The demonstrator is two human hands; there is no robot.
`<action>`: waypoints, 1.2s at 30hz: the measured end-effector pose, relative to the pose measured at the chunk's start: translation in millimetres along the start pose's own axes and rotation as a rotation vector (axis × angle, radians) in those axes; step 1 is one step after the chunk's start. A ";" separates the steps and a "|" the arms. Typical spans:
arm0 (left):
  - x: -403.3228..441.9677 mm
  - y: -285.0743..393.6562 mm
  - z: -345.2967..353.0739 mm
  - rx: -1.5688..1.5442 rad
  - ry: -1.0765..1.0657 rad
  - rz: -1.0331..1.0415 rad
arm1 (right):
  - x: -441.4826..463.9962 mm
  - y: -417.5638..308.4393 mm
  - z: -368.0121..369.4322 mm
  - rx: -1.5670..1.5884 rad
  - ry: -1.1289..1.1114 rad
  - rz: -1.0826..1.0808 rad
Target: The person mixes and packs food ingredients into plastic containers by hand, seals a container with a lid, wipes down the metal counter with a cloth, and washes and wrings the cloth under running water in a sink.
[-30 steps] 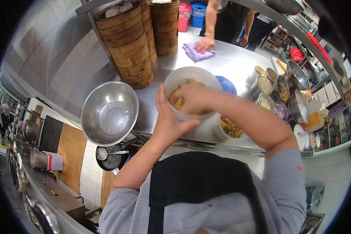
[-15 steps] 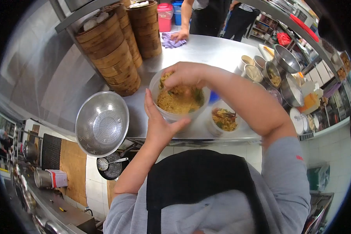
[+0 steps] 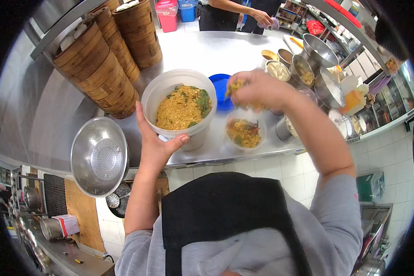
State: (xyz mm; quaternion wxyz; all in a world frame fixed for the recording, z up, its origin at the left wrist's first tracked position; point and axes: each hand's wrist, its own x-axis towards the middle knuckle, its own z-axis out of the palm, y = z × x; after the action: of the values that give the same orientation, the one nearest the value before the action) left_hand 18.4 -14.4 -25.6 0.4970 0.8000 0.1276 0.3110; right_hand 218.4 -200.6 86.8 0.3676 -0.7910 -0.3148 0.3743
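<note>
My left hand [image 3: 155, 143] rests its spread thumb and fingers against the near left side of a large translucent tub [image 3: 151, 108]. A yellow crumbly mix [image 3: 181, 109] with green leaves fills the tub. My right hand [image 3: 262, 89], slightly blurred, is closed around a clump of the same mix [image 3: 236, 87]. It hangs over the area between a blue lid [image 3: 221, 90] and a smaller clear container [image 3: 229, 130]. Inside that container lies yellow mix with red chillies and green leaves [image 3: 244, 133].
Bamboo steamer stacks [image 3: 99, 66] stand at the back left. A steel colander [image 3: 99, 156] sits at the table's left edge. Metal bowls [image 3: 321, 50] and ingredient pots [image 3: 277, 71] crowd the right side. Across the steel table [image 3: 188, 46], a person's hand [image 3: 263, 18] holds a cloth.
My right hand has come out of the large tub with a clump of mix and moved right, above the smaller container. The other person's hand and cloth have left the tabletop.
</note>
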 end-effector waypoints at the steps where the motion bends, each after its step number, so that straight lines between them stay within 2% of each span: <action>1: 0.0 0.1 0.6 -0.063 -0.005 -0.003 | -0.4 15.0 3.1 -0.031 0.017 0.041; 5: -0.8 0.4 1.4 -0.041 0.004 -0.053 | 16.0 92.2 29.4 -0.068 0.076 0.067; 7: -0.9 4.3 2.3 -0.030 -0.001 -0.082 | 18.1 112.0 42.9 -0.392 0.276 -0.228; 8: -1.1 3.7 2.8 -0.029 0.005 -0.074 | 18.2 118.0 43.0 -0.356 0.199 -0.129; 12: -2.3 5.1 6.1 -0.048 0.027 -0.078 | 17.1 121.3 44.2 -0.503 0.118 -0.137; 14: -2.4 5.1 5.7 -0.028 0.030 -0.077 | 15.1 113.8 38.4 -0.540 -0.001 -0.131; 17: -2.2 4.3 6.5 -0.026 0.040 -0.072 | 5.8 103.9 29.4 -0.443 0.126 -0.160; 21: -3.2 0.3 6.0 -0.053 0.040 -0.075 | 2.6 101.6 28.3 -0.513 0.219 -0.115; 23: -2.7 0.7 4.7 -0.040 0.034 -0.078 | 10.7 110.9 36.4 -0.715 0.049 0.008; 27: -2.7 5.5 3.2 -0.035 0.017 -0.089 | 14.3 128.3 45.8 -0.578 -0.006 -0.069; 30: -2.9 3.9 3.6 -0.110 0.012 -0.105 | 7.7 110.5 33.7 -0.646 0.065 -0.163; 32: -2.1 0.3 1.3 -0.059 0.008 -0.079 | 3.8 99.2 34.1 -0.458 0.362 -0.227; 33: -2.3 -2.6 -0.7 -0.008 0.001 -0.055 | 5.6 104.3 37.9 -0.457 0.355 -0.234; 34: -3.6 -6.8 -0.7 0.000 0.009 -0.059 | 7.9 115.8 43.1 -0.584 0.215 -0.191; 35: -4.9 -11.7 0.9 0.035 0.066 0.036 | 9.2 122.8 47.2 -0.708 0.072 -0.148; 36: -4.6 -12.2 0.5 0.069 0.121 0.133 | 7.6 121.5 48.3 -0.705 0.065 -0.156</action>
State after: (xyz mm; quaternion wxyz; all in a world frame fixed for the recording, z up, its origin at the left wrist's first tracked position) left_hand 16.4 -11.3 -38.1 0.4386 0.8033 0.1147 0.3862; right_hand 209.7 -242.6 -36.9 0.1095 -0.8542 -0.4722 0.1881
